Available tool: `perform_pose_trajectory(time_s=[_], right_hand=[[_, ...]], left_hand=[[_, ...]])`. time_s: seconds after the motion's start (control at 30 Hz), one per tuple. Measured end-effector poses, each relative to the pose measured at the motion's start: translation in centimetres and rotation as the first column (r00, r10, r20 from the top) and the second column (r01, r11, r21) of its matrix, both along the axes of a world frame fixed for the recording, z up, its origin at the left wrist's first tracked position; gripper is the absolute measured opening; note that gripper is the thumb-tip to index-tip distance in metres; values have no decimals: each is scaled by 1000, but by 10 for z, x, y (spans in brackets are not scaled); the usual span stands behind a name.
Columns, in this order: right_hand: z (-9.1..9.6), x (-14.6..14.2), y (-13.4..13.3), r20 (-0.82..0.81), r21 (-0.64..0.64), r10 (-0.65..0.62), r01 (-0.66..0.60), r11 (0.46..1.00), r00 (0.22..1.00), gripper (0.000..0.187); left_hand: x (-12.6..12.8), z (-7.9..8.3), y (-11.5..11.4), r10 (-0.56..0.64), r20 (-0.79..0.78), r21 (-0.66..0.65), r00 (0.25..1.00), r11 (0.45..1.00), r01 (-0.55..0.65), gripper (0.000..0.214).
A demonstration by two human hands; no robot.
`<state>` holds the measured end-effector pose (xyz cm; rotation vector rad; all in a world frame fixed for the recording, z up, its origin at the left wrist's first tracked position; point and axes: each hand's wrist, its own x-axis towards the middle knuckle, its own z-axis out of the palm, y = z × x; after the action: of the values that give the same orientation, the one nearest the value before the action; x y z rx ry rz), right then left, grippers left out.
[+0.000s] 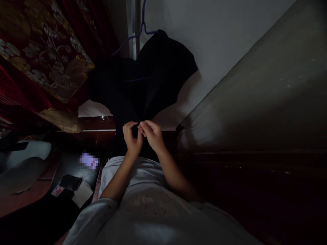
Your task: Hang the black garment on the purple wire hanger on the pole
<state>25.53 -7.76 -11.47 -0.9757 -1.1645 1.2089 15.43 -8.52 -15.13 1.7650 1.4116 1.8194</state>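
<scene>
A black garment (pixel 163 64), perhaps a jacket or shirt, hangs open at the neck from a purple hanger (pixel 143 29) in front of me. Both hands meet at the lower part of its front. My left hand (pixel 132 137) is curled, thumb and fingers around dark cloth. Close beside it, the fingertips of my right hand (pixel 152 134) pinch together at the garment's front edge. Any small button or fastener between them is too dark to make out.
Red curtains with a floral panel (pixel 51 51) hang at the left. A dark chair seat (pixel 74 166) holds a black phone (pixel 71 182), a blurred lit item and papers. A pale wall (pixel 217 27) stands behind the garment; a large grey slanted surface (pixel 268 92) is at the right.
</scene>
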Motion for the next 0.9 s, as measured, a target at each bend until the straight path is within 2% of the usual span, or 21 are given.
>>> perform_pose_trajectory(time_s=[0.17, 0.3, 0.37, 0.43, 0.57, 0.67, 0.73, 0.8, 0.87, 0.9], right_hand=[[1, -5, -5, -1, 6, 60, -60, 998, 998, 36], [2, -5, 0, -100, -89, 8, -17, 996, 995, 38], [12, 0, 13, -145, -122, -34, 16, 992, 989, 39], [32, 9, 34, -176, -85, -53, 39, 996, 983, 39], [90, 30, 97, -173, 52, 10, -1, 999, 985, 44], [125, 36, 131, -211, 36, 9, -1, 999, 977, 47], [136, 32, 137, -235, 24, -34, 41, 999, 971, 48], [137, 24, 130, -248, 52, -57, 72, 996, 967, 51], [132, 16, 119, -228, 115, -49, 77, 990, 972, 53], [130, 13, 113, -197, 155, -43, 75, 985, 979, 53]], left_hand=[[-8, -4, 14, -57, -64, -29, 996, 998, 55, 13], [-13, -7, 20, -85, -173, 5, 981, 996, 88, 7], [-18, -11, 19, -116, -250, -29, 961, 993, 112, 11], [-26, -15, 17, -152, -301, -93, 942, 987, 129, 13], [-47, -19, 20, -218, -308, -168, 926, 971, 172, 15], [-61, -17, 31, -227, -296, -200, 928, 965, 172, 15], [-67, -13, 42, -223, -299, -223, 928, 962, 159, 15], [-67, -3, 51, -262, -308, -262, 915, 947, 183, 13], [-61, 18, 59, -330, -290, -259, 898, 931, 258, 15], [-56, 34, 61, -351, -272, -218, 896, 929, 298, 21]])
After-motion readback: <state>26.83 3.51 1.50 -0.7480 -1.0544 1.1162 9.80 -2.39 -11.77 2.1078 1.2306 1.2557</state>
